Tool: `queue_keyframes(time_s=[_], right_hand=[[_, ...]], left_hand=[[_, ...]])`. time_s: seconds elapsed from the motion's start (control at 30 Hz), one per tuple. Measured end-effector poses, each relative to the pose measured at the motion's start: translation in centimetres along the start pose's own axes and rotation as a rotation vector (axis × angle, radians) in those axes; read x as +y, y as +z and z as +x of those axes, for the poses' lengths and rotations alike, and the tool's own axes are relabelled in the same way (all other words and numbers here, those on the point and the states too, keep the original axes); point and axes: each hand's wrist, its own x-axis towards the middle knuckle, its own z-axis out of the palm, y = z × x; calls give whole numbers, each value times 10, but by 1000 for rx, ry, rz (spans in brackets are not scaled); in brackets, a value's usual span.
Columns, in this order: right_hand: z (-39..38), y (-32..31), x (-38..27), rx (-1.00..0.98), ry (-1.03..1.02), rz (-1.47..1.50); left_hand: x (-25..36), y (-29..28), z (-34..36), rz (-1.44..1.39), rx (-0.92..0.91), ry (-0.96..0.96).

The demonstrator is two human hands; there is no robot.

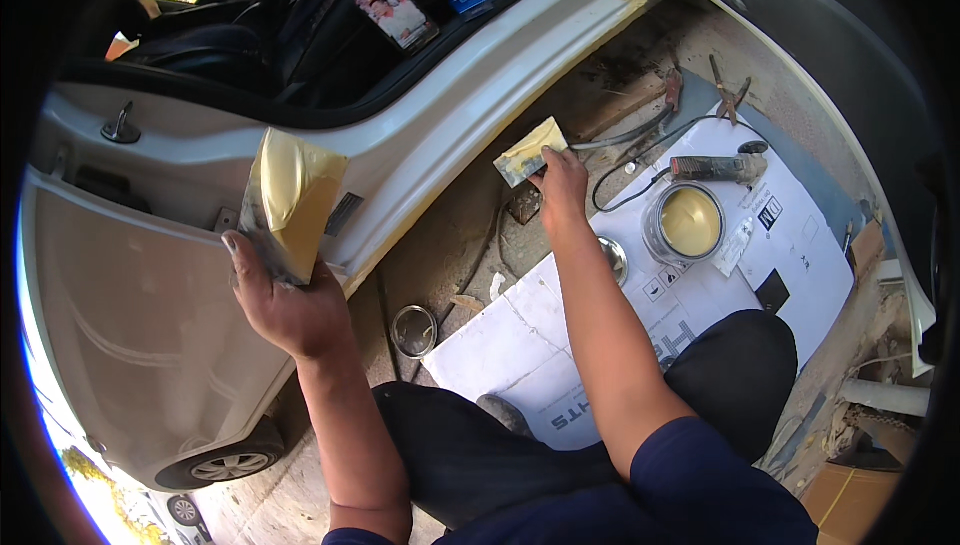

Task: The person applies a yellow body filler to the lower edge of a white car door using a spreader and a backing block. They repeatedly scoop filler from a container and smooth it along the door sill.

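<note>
Clamped at about 8:30 from the centre of the view, the left hand grips the lower end of a flat grey slab heaped with pale-yellow paste, thumb along its left edge and other fingers largely hidden behind. The slab stands tilted at about 9:30, in front of the white painted metal car sill. Toward 2 o'clock, the right hand pinches a thin grey rectangular spreader smeared with yellow paste, its blade reaching out toward 1 o'clock.

The slab looks light and stiff, with most of its weight likely in the soft, clinging heap; the bare lower edges seem the best hold, as the coated face would be slippery and easily marred. The spreader probably weighs little and may flex slightly; its cleaner end, where the fingers sit, gives the surest grip.

At 3 o'clock, a round grey metal tin stands on a white printed cardboard sheet, uncovered, with smooth yellow paste inside. Left of it, just past 3 o'clock, a round silvery object is partly hidden by the right forearm, so its contents cannot be told. At 7 o'clock lies a round metal-rimmed piece with a dark middle, beside the cardboard; whether it is a lid or a shallow vessel is unclear.
</note>
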Motion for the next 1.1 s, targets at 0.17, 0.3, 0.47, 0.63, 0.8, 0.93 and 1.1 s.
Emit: queue_keyframes(time_s=[0.17,0.3,0.47,0.63,0.8,0.93,1.1], right_hand=[[36,12,3,21,50,0],[42,21,11,5,73,-44],[57,39,18,-1,13,-204],[32,57,32,125,-447,-608],[-7,71,40,128,-670,-673],[-33,58,47,96,-520,-501],[19,9,57,137,-89,-245]], left_hand=[[-14,-11,-1,124,-9,4],[-17,9,-12,9,63,-113],[-32,-9,-7,173,-23,-69],[-37,3,-11,248,89,-70],[-57,15,-10,358,110,39],[-68,-3,-8,1290,-145,686],[-67,0,-12,1086,-158,494]])
